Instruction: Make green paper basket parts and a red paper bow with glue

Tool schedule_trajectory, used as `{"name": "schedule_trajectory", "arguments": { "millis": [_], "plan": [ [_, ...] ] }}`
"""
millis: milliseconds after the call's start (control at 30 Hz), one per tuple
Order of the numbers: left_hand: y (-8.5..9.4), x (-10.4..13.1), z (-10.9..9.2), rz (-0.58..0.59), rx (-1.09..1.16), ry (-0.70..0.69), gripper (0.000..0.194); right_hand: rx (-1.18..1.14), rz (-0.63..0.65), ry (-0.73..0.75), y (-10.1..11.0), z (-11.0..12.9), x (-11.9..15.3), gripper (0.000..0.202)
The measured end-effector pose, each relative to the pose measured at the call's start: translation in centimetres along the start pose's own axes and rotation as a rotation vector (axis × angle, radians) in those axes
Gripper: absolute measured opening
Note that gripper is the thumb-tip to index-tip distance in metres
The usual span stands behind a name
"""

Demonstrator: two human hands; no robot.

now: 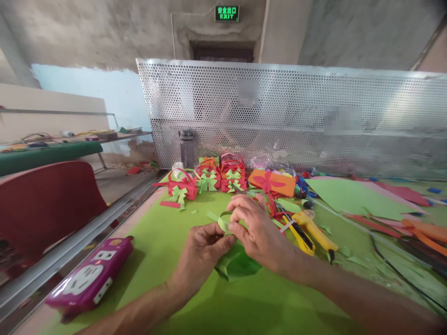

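Note:
Both my hands meet over the middle of the green table [153, 265]. My left hand [206, 244] pinches the lower end of a light green paper strip [223, 222], which curves into a loop. My right hand [253, 228] has its fingers closed around the other side of that strip. A darker green piece [244, 263] lies just below my hands, partly hidden by them. Beyond my fingertips stand several small red paper baskets [183, 186] with light green bows.
To the right lie a yellow glue gun [316, 232], a yellow box cutter [299, 237], an orange box [275, 183] and green paper sheets [352, 195]. A purple power strip [92, 274] rests at left. A grey bottle [187, 151] stands before the perforated metal screen [296, 116].

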State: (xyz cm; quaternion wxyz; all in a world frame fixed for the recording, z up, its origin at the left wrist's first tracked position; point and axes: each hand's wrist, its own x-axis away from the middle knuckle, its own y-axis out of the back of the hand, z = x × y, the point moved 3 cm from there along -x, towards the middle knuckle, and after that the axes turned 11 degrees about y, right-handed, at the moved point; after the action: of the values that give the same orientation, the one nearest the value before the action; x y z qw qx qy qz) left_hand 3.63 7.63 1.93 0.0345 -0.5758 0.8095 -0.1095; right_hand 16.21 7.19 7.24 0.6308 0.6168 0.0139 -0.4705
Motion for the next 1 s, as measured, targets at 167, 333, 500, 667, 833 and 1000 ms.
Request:
{"name": "schedule_trajectory", "arguments": {
  "millis": [167,333,500,667,833,1000],
  "plan": [
    [-0.1,0.2,-0.2,-0.04,-0.041,0.025,0.02,-0.005,0.018,-0.014,-0.2,0.0,0.1,0.014],
    [-0.2,0.3,-0.3,-0.057,-0.099,0.036,0.025,0.022,0.04,-0.04,-0.3,0.0,0.0,0.014],
    [-0.3,0.3,-0.4,-0.067,-0.106,0.068,0.026,0.016,0.033,-0.036,-0.2,-0.3,0.0,0.014],
    [-0.3,0.4,-0.3,-0.044,-0.111,0.071,0.023,0.047,0.043,-0.047,-0.3,0.0,0.1,0.014],
    [-0.1,0.2,-0.2,-0.045,-0.028,0.073,0.021,0.047,0.022,-0.002,-0.1,-0.2,-0.2,0.017],
    [0.9,-0.3,-0.7,-0.152,0.136,0.102,0.023,0.067,0.014,-0.044,1.5,-1.2,-0.5,0.026]
  ]
}}
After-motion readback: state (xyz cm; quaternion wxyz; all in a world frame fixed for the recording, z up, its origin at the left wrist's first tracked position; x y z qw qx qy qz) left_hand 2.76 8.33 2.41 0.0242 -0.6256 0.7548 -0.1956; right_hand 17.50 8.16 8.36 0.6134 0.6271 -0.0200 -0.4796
